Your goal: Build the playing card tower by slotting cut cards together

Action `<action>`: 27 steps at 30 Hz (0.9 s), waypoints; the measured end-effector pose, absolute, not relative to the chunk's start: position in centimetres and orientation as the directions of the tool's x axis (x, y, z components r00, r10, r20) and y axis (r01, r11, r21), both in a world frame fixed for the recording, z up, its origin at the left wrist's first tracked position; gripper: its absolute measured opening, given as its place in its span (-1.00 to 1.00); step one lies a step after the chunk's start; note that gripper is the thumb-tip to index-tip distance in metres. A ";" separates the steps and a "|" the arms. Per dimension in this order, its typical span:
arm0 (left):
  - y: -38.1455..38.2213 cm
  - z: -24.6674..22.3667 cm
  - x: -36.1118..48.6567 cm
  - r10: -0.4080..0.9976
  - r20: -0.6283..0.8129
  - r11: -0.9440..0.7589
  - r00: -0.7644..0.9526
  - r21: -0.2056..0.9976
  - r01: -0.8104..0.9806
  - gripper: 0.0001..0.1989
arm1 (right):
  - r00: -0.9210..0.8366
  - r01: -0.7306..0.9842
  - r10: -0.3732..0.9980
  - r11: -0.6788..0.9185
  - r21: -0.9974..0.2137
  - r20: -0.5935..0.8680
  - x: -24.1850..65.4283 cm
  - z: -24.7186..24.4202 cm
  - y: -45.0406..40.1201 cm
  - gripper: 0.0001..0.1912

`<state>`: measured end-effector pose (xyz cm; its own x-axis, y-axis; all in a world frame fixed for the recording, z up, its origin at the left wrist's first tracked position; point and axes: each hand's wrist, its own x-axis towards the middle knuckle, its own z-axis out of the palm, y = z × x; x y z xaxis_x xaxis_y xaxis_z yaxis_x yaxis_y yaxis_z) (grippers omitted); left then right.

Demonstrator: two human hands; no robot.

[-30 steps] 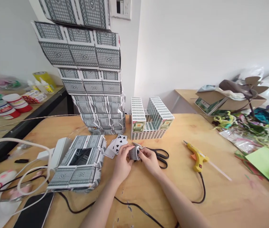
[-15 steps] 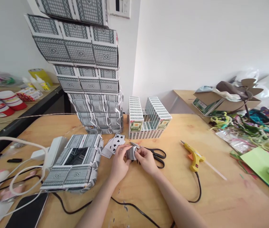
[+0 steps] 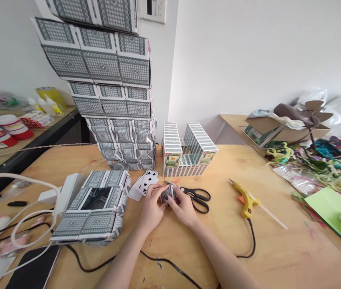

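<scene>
Between both hands is a small folded playing-card piece with a grey patterned back. My left hand pinches its left side, and my right hand grips its right side with the thumb lying across the front. The fingers hide part of the piece. Just behind the right hand lie black-handled scissors, their blades partly covered. Several loose playing cards are spread face up behind my left hand. A flat panel built of folded cards rests to the left.
A tall tower of folded cards rises at the back left. Beside it stand stacked card boxes. On the right lies a yellow glue gun, its black cord running across the table. A phone and white cables occupy the front left.
My right thumb has moved left across the front of the card piece, and the right hand has closed further around it. The piece has turned slightly. Everything else has stayed put.
</scene>
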<state>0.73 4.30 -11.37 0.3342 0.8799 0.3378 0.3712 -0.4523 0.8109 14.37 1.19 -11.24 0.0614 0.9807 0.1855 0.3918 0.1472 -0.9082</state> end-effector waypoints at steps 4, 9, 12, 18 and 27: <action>4.3 -11.5 0.7 0.884 0.319 -0.443 0.342 0.806 0.392 -0.40 | 0.023 0.444 0.973 0.195 -0.874 0.229 14.5 -11.5 1.3 -0.87; 4.0 -10.7 0.6 0.868 0.296 -0.442 0.398 0.825 0.353 -0.43 | 0.024 0.320 0.987 0.143 -0.936 0.158 14.6 -11.6 1.4 -0.91; 4.0 -10.3 0.6 0.863 0.287 -0.397 0.416 0.894 0.207 -0.44 | 0.006 0.137 0.998 0.066 -0.988 0.068 14.5 -11.5 1.4 -0.89; 4.2 -11.5 1.1 0.960 0.145 -0.231 0.239 0.894 0.383 -0.82 | -0.059 0.091 0.996 0.068 -0.994 0.062 14.1 -11.2 1.1 -0.83; 4.1 -11.7 0.8 0.933 0.309 -0.341 0.186 0.586 0.736 -0.75 | 0.063 0.377 0.995 0.042 -0.925 0.071 13.3 -11.8 1.0 -0.83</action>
